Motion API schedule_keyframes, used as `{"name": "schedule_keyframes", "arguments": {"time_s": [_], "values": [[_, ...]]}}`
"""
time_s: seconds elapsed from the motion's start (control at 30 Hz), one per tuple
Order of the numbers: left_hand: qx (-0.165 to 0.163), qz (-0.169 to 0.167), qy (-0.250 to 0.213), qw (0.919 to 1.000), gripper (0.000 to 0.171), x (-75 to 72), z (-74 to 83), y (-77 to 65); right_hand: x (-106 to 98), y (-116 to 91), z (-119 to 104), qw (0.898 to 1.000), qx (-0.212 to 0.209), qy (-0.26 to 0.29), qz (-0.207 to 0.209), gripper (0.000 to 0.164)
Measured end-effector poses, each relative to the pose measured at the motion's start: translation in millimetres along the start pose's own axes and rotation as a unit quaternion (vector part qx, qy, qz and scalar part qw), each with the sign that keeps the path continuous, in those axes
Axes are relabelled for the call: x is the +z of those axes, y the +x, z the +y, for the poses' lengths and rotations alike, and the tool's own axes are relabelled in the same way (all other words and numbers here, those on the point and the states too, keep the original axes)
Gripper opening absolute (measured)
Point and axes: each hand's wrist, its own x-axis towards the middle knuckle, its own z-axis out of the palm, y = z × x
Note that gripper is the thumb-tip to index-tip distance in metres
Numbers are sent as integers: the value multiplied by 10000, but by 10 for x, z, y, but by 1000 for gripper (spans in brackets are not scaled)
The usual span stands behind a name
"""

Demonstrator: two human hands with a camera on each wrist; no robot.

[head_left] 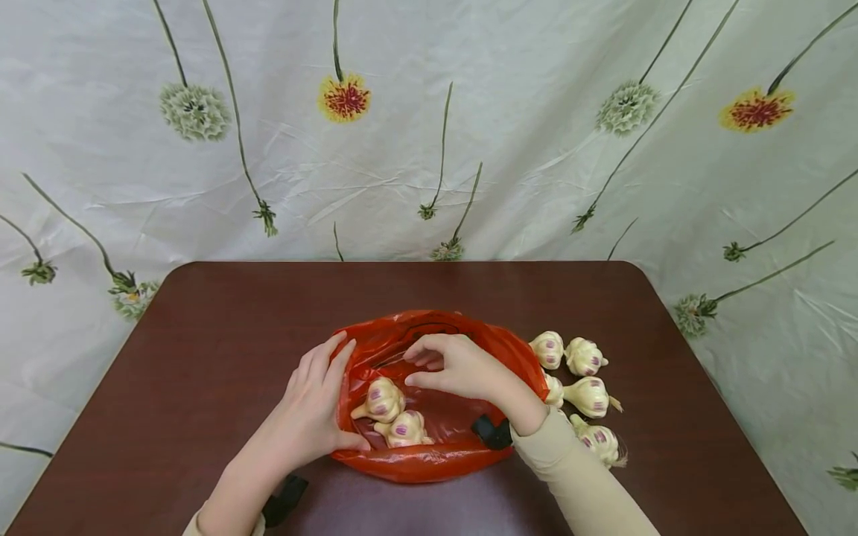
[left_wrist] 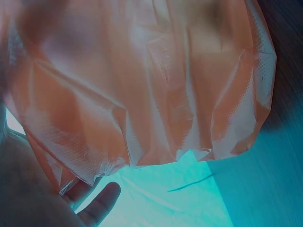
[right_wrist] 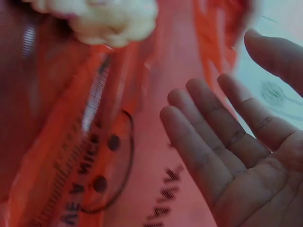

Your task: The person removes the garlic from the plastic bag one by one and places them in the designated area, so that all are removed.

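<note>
A red plastic bag (head_left: 429,463) lies on the table with its mouth spread wide. Inside it, at the left, are two garlic bulbs (head_left: 385,400) with purple-streaked skins. My left hand (head_left: 315,394) holds the bag's left rim, its thumb reaching over the front edge and its fingers spread along the side. In the left wrist view, the bag's plastic (left_wrist: 156,104) runs down past those fingers. Over the bag's mouth is my right hand (head_left: 456,365), its fingers relaxed and nothing in them. The right wrist view shows its bare palm beside the printed plastic.
Several more garlic bulbs (head_left: 590,397) lie on the table to the right of the bag, some partly hidden by its rim and my right sleeve (head_left: 570,469). The dark brown table (head_left: 167,387) meets a white flower-print cloth (head_left: 402,186) behind it.
</note>
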Motion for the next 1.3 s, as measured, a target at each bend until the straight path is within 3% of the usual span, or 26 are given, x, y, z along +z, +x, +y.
{"name": "schedule_keyframes", "arguments": {"time_s": [0.3, 0.53, 1.3], "values": [[119, 176, 16, 9998, 128, 28, -2, -8, 251, 176, -12, 9913, 331, -1095, -651, 56], [151, 238, 78, 9996, 126, 27, -5, -4, 401, 220, 14, 9896, 435, -1079, -849, 67], [49, 130, 87, 9999, 130, 19, -23, 12, 643, 336, 27, 9844, 424, -1459, -891, 74]]}}
